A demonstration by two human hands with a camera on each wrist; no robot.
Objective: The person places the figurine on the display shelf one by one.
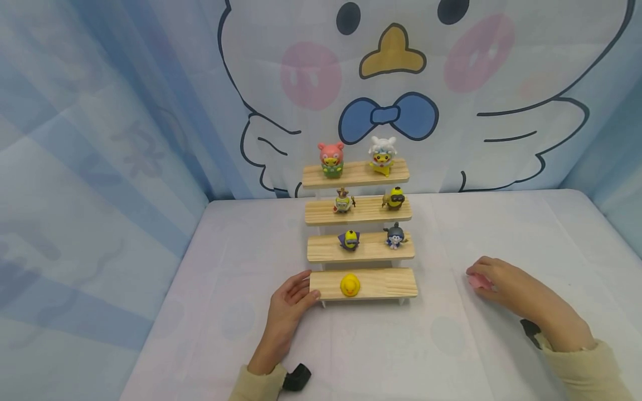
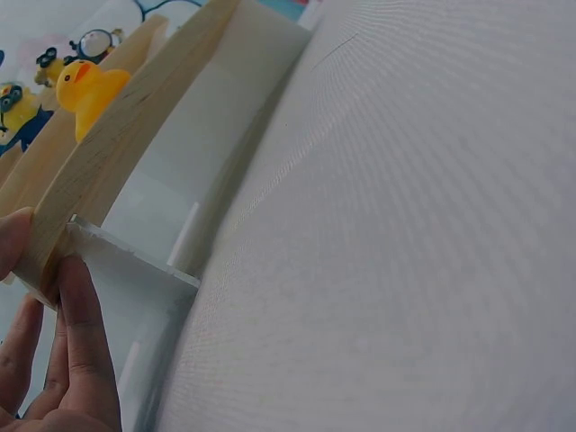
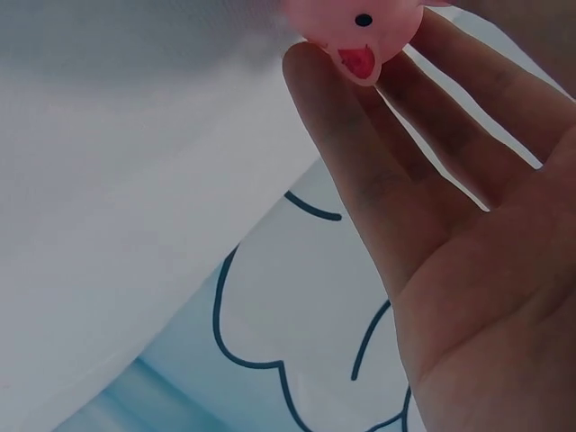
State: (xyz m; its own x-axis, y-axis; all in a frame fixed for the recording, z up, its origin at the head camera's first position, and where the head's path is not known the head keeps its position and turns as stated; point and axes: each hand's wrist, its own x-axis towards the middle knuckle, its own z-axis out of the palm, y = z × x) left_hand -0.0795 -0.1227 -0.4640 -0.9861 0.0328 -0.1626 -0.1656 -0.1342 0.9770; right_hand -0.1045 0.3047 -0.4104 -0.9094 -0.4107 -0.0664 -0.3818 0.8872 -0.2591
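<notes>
My left hand [image 1: 289, 309] grips the left end of the lowest board of a stepped wooden display shelf [image 1: 381, 283]. In the left wrist view its thumb lies on one face of the board and its fingers [image 2: 85, 333] against the underside. On that lowest board sits a yellow rubber duck [image 1: 350, 285]. Out to the right of the shelf, just over the table, my right hand [image 1: 519, 289] holds a small pink rubber duck [image 3: 360, 36] in its fingertips. The duck's eye and darker pink bill show in the right wrist view; its upper part is cut off.
The higher boards carry small figures in pairs, among them a pink-hooded figure [image 1: 331, 160], a white-hooded one [image 1: 383, 156] and a purple-caped one [image 1: 349, 240]. A white cloth covers the table [image 1: 225, 239]. Behind hangs a printed curtain [image 1: 451, 139].
</notes>
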